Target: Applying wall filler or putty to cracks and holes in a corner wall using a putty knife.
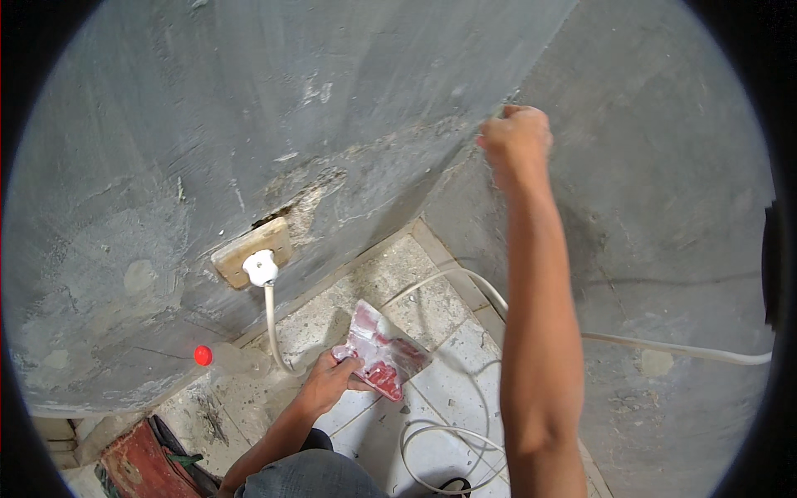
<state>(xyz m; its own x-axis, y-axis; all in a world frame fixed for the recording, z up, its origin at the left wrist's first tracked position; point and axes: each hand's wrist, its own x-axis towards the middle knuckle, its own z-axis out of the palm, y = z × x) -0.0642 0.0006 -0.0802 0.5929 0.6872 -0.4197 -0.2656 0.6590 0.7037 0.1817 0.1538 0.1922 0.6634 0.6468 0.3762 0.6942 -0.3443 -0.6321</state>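
Note:
Low in front of me, my left hand (326, 383) grips a flat, angular red plate (387, 378) by its edge, the thumb on top. White paste is smeared over most of the plate. My right arm reaches up and away, and my right hand (521, 143) is at the corner where two grey walls meet. Its fingers are curled closed and slightly blurred; whatever they may hold is hidden. Near the hand, the left wall (357, 91) has rough, chipped plaster along a crack.
A white plug (261, 268) sits in a worn wall socket (241, 253). Its pale cable (432, 427) loops over the dirty tiles (452, 378). A clear bottle with a red cap (202, 355) lies by the wall. At lower left is a reddish worn object (141, 465).

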